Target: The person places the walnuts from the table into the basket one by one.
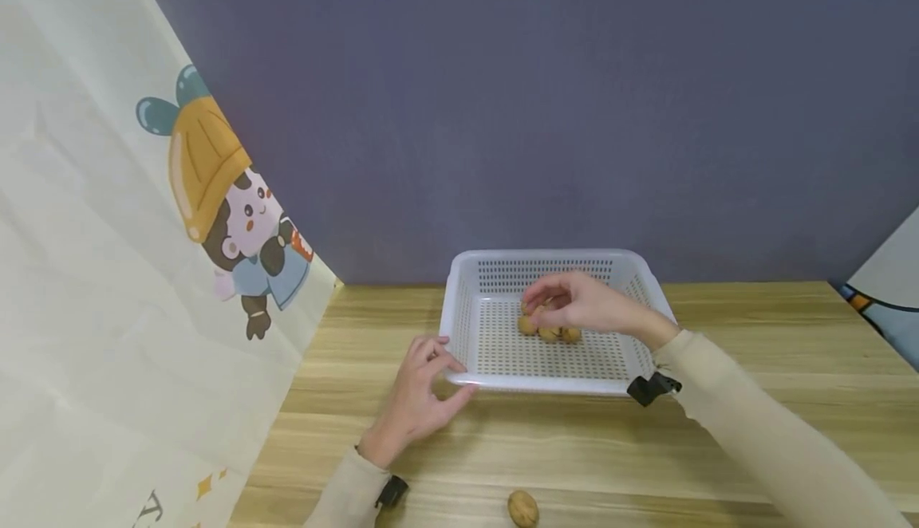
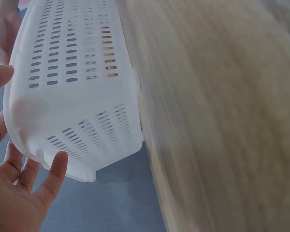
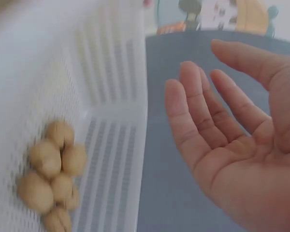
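Note:
A white plastic basket (image 1: 553, 385) with slotted walls stands on the wooden table. At its near left corner my left hand (image 1: 420, 400) holds the rim, thumb at the front and index finger over the edge; the left wrist view shows the other fingers spread beside the basket (image 2: 72, 104). Several walnuts (image 3: 48, 159) lie together on the basket floor. Above them is my right hand (image 1: 585, 302), which hides part of the pile in the head view. With nothing in its palm, the right hand (image 3: 232, 130) has loosely bent, parted fingers in the right wrist view.
A single walnut (image 1: 522, 508) lies on the wooden table (image 1: 610, 456) near its front, outside the basket. Behind the table rises a dark blue-grey panel (image 1: 546, 113). A pale sheet with a cartoon figure (image 1: 237, 209) borders the left side.

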The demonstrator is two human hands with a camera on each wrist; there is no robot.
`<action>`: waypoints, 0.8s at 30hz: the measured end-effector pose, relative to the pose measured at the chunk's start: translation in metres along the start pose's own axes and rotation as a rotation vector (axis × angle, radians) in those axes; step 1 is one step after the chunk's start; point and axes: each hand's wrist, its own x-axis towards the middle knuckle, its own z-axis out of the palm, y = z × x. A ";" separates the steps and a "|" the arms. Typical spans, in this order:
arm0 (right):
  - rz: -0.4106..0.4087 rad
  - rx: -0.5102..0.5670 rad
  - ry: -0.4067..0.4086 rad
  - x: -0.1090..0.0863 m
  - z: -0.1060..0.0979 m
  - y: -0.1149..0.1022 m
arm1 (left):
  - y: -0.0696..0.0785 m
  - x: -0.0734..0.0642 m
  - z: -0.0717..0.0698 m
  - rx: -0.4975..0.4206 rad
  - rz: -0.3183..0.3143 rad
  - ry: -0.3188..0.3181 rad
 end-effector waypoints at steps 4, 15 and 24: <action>-0.104 0.037 0.012 -0.014 0.020 -0.011 | -0.001 0.000 0.000 0.008 0.008 0.002; -0.264 0.177 -0.043 -0.055 0.072 0.001 | -0.002 0.000 -0.002 0.028 0.005 0.001; -0.272 0.258 -0.172 -0.089 0.117 0.036 | 0.000 -0.001 -0.001 0.015 -0.023 -0.014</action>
